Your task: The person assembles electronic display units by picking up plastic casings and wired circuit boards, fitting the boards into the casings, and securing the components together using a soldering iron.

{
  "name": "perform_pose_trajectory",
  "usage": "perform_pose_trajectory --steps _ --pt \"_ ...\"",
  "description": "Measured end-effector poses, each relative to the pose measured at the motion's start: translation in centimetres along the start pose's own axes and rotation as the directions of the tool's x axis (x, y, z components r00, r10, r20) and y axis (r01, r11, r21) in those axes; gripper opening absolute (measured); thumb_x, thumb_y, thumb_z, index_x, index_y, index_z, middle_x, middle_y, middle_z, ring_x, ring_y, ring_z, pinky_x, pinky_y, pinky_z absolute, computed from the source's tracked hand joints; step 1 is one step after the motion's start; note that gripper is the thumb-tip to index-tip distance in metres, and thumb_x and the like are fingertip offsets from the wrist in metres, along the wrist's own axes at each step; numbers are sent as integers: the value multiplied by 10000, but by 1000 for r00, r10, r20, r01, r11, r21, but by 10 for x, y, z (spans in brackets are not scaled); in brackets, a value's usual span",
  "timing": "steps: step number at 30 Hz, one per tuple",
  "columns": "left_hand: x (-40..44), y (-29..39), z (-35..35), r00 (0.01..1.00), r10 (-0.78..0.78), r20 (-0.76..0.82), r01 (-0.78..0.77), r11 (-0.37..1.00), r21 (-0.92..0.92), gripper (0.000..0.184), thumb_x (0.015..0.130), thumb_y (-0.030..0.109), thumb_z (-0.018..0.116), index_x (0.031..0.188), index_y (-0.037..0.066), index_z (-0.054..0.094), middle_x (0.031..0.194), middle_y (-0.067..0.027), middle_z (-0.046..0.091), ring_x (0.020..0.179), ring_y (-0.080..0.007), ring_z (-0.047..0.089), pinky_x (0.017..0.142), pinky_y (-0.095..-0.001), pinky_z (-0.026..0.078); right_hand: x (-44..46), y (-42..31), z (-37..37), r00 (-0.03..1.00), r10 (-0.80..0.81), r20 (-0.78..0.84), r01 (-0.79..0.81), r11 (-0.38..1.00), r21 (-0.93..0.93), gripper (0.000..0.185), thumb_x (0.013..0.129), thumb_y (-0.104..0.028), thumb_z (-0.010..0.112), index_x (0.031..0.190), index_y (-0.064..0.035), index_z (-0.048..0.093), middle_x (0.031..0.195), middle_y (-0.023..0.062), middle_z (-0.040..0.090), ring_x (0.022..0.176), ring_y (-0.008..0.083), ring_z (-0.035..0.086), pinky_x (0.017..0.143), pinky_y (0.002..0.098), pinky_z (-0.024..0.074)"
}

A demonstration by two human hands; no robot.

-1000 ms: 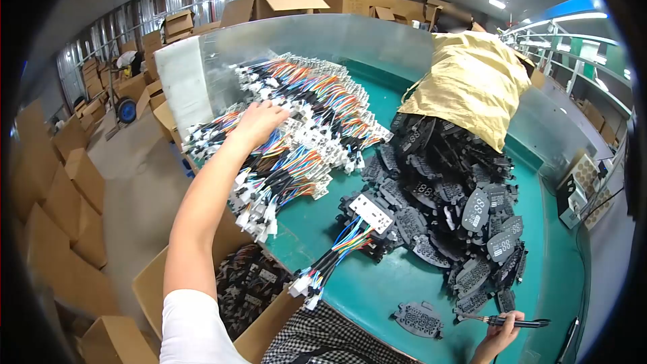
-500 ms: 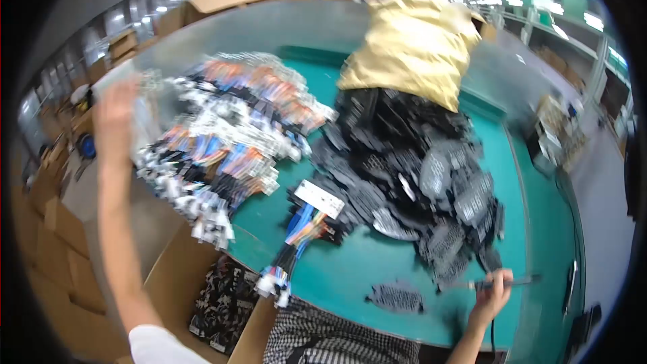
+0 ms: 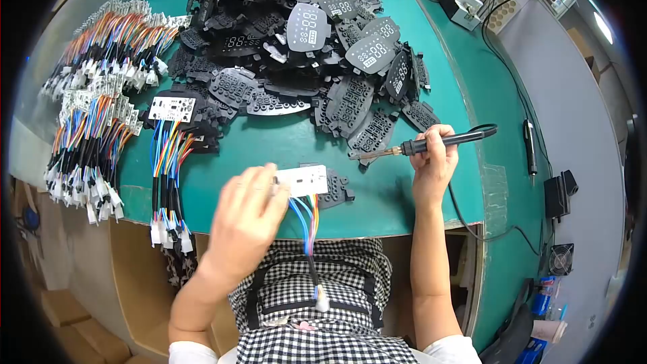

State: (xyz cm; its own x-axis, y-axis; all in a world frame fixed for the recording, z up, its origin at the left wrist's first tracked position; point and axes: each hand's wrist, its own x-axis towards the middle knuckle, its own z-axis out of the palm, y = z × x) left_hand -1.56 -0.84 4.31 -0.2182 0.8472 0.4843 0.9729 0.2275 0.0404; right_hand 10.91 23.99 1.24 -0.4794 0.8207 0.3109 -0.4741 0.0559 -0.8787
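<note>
My left hand [image 3: 246,219], slightly blurred, has its fingers closed on the left end of a white circuit board [image 3: 306,180]. Coloured wires [image 3: 310,229] run from the board towards me and end in a white connector [image 3: 323,302]. Beneath the board a black plastic panel [image 3: 340,190] lies on the green table [image 3: 377,209], partly covered. A soldering iron [image 3: 458,139] is gripped in my right hand [image 3: 435,158], its tip pointing left, just above and right of the board.
Black panels [image 3: 350,101] are heaped at the back centre. Wired circuit boards [image 3: 101,114] lie in stacks at the left, and several more boards [image 3: 172,108] rest beside the heap. A screwdriver-like tool [image 3: 530,148] and a small fan [image 3: 561,259] are on the right.
My left hand has come from the far left to the front centre and now holds a wired circuit board over the black panel. The soldering iron remains in my right hand; the view has shifted.
</note>
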Motion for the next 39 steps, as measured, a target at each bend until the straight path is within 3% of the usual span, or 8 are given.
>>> perform_pose_trajectory --steps 7,9,13,21,25,28,36,39 --pt "-2 15 29 998 -29 58 35 994 -107 302 719 72 557 1011 8 601 1064 -180 559 1000 -304 530 855 -402 424 -3 -5 3 999 28 21 -28 1000 -6 93 867 -124 524 848 -65 455 677 2 463 453 32 341 400 172 248" --pt "-2 15 30 993 -108 42 114 979 -172 289 696 -20 557 977 13 620 1039 -176 580 968 -319 552 833 -407 438 -5 -5 3 999 32 17 -32 999 -7 96 866 -126 528 850 -65 455 679 3 464 456 32 343 401 173 250" --pt "-4 11 31 992 -104 69 114 982 -150 278 717 37 554 988 30 619 1055 -163 579 998 -303 537 839 -392 436 -6 -5 1 999 38 30 -38 999 14 100 865 -125 528 849 -60 454 683 11 469 454 27 332 397 170 250" --pt "-6 -6 37 994 -84 69 102 938 -332 304 703 -16 537 988 45 623 1079 -142 584 1011 -310 530 833 -380 457 -7 -6 4 998 25 55 -27 999 24 104 863 -125 529 839 -58 452 684 22 476 451 25 324 396 166 252" --pt "-5 -13 36 996 -52 73 75 933 -353 334 698 -29 551 1013 60 617 1127 -146 563 1036 -329 515 845 -385 454 -8 -6 3 998 29 53 -30 999 18 98 861 -121 526 837 -60 453 684 22 477 455 26 331 400 165 257" --pt "-10 -8 32 983 -71 172 122 944 -307 410 711 -52 536 1095 84 579 1231 -150 491 1123 -331 460 911 -399 400 -9 -7 4 997 68 32 -68 998 -1 84 856 -108 522 829 -69 453 670 -3 458 465 25 341 405 167 264" --pt "-5 -13 23 979 -73 192 143 913 -382 448 688 -79 522 1089 109 585 1210 -191 431 1096 -344 457 881 -402 396 -10 -8 8 993 106 53 -106 994 -11 86 861 -102 522 843 -65 446 684 -3 461 462 31 342 409 176 255" --pt "3 -3 19 982 -113 153 160 925 -345 346 664 -1 548 1001 67 588 1143 -170 451 1090 -345 439 864 -418 394 -11 -7 9 994 99 54 -99 995 -7 86 860 -101 522 846 -66 445 683 -5 460 464 25 339 409 172 255"
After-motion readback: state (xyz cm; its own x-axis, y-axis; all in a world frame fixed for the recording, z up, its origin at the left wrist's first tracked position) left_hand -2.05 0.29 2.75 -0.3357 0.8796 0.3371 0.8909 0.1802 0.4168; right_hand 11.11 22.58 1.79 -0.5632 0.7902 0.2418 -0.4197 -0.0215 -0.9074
